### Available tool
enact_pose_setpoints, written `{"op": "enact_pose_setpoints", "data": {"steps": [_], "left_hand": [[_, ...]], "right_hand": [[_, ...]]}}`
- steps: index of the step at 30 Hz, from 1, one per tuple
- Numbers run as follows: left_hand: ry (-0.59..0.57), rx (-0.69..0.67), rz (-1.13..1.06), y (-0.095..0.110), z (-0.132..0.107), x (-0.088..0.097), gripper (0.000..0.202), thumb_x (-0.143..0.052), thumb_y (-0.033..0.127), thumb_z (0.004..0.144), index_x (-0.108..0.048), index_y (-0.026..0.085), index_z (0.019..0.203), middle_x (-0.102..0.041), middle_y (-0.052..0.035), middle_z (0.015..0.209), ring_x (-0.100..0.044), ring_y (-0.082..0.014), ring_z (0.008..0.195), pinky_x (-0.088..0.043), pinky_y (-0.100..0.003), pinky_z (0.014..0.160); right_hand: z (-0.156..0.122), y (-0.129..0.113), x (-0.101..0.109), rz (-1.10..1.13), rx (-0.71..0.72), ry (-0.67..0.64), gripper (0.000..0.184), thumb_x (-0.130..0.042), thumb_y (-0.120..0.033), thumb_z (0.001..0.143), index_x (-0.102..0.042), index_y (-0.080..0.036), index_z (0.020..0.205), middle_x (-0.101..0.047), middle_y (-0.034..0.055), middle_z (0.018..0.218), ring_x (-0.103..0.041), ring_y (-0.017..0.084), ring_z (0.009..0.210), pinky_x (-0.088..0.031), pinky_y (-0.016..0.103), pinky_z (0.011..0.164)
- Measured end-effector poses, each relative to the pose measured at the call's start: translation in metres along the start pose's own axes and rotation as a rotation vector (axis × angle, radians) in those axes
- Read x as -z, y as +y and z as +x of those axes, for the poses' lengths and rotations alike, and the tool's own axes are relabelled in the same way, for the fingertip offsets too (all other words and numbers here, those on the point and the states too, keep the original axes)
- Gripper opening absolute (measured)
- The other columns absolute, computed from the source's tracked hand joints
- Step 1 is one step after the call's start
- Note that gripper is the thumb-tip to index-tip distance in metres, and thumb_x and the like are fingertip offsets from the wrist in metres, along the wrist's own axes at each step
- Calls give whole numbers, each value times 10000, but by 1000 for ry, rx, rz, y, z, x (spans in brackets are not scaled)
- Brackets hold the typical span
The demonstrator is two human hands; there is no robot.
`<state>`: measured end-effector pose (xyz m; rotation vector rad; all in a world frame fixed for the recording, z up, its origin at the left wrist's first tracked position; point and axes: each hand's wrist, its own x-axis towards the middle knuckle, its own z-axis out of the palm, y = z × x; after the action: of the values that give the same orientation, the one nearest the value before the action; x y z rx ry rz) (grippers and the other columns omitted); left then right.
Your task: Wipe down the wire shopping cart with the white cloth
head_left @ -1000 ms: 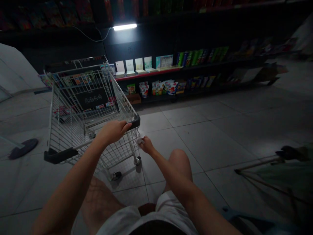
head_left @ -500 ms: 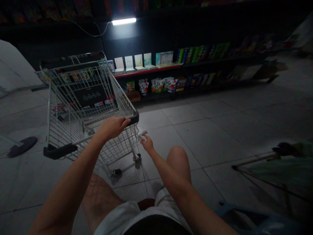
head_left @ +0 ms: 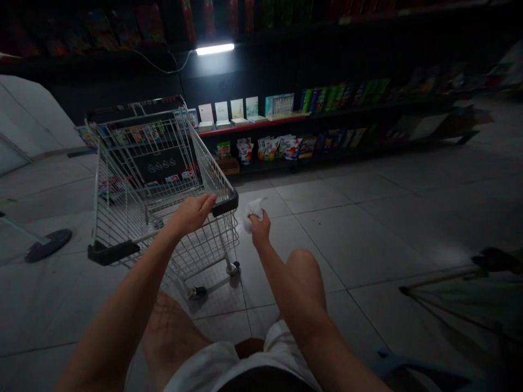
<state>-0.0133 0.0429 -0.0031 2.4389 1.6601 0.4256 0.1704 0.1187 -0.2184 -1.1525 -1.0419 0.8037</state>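
1. Floor: we log pale square tiles [head_left: 359,228] with thin dark joints, dimly lit.
2. Shelving: we record a black shelving unit [head_left: 261,71] along the far side, its red-edged shelf [head_left: 249,126] carrying upright cards [head_left: 229,109].
3. Lower shelf [head_left: 261,170]: we count snack pouches [head_left: 278,148] and a small cardboard box [head_left: 227,166].
4. Light: we note one fluorescent tube [head_left: 214,49] with a loose white cable [head_left: 163,66].
5. Left side: we list pale sheeting [head_left: 28,114] and a round dark stand base [head_left: 49,245].
6. Right side: we enter a folding rack [head_left: 443,280] draped with pale green cloth [head_left: 457,305].
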Motion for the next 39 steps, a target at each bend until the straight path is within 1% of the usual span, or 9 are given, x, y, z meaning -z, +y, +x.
{"op": "enact_pose_setpoints", "data": {"steps": [6, 11, 15, 21, 23, 26, 32, 36, 39], "left_hand": [[-119, -65, 162, 6, 2, 0, 512, -227, 441, 970, -649, 169, 873, -684, -78, 785, -617, -194, 711, -433, -310, 700], [-141, -85, 159, 7, 0, 3, 492, -229, 405, 960, -636, 159, 832, -674, -84, 773, -596, -184, 694, -422, -306, 695], [-155, -70, 139, 4, -2, 5, 402, -300, 366, 911, -642, 157, 892, -678, -76, 787, -610, -193, 714, -426, -306, 685], [-43, -45, 264, 6, -13, 0, 379, -452, 431, 859, -601, 161, 1078, -719, -85, 878, -657, -229, 792, -426, -311, 671], [58, -31, 337, 6, -21, 0, 401, -448, 480, 876, -607, 176, 1084, -728, -92, 932, -671, -243, 853, -432, -317, 697], [118, 29, 450, 3, -37, 3, 471, -409, 576, 898, -638, 185, 1029, -732, -109, 967, -682, -279, 907, -436, -328, 688], [-55, 109, 581, -11, -57, 10, 548, -227, 549, 973, -654, 207, 996, -737, -132, 892, -700, -324, 843, -414, -342, 615], [-76, 103, 583, -14, -65, 11, 510, -223, 529, 977, -634, 229, 999, -740, -110, 878, -700, -290, 812, -386, -325, 589], [-75, 103, 589, -17, -72, 10, 497, -233, 546, 972, -622, 238, 983, -737, -97, 858, -695, -267, 781, -363, -314, 570]], "right_hand": [[-24, -80, -21, 51, 412, -36, 512, -527, -238, 762, -533, -182, 1271, -548, 119, 1310, -508, 235, 1245, -391, 408, 1110], [-79, -45, -49, -199, 366, 48, 470, -505, -237, 799, -554, -141, 1256, -515, 186, 1272, -446, 296, 1282, -367, 477, 1131], [-98, -36, -39, -274, 472, -20, 347, -496, -237, 796, -638, -141, 1096, -518, 190, 1220, -498, 300, 1208, -437, 459, 1068], [-40, -144, 3, -185, 700, 47, 201, -504, -246, 811, -640, -216, 957, -603, 79, 1018, -581, 241, 1025, -493, 408, 930], [3, -183, -1, -243, 758, -193, 199, -533, -240, 787, -653, -219, 945, -619, 41, 994, -583, 224, 1054, -488, 377, 917], [57, -213, -28, -444, 763, -792, 173, -622, -141, 662, -690, -199, 810, -632, -25, 777, -618, 145, 813, -477, 258, 774], [85, -192, -101, -1005, 432, -1602, 160, -653, -53, 593, -732, -147, 695, -559, -75, 515, -508, 69, 520, -398, 214, 594], [72, -157, -135, -1056, 151, -1708, 69, -738, -138, 599, -718, -111, 659, -580, -51, 513, -548, 91, 523, -422, 231, 561], [71, -128, -143, -843, 248, -1309, 117, -780, -131, 563, -664, -129, 578, -516, -82, 459, -545, 76, 503, -445, 219, 556]]}}
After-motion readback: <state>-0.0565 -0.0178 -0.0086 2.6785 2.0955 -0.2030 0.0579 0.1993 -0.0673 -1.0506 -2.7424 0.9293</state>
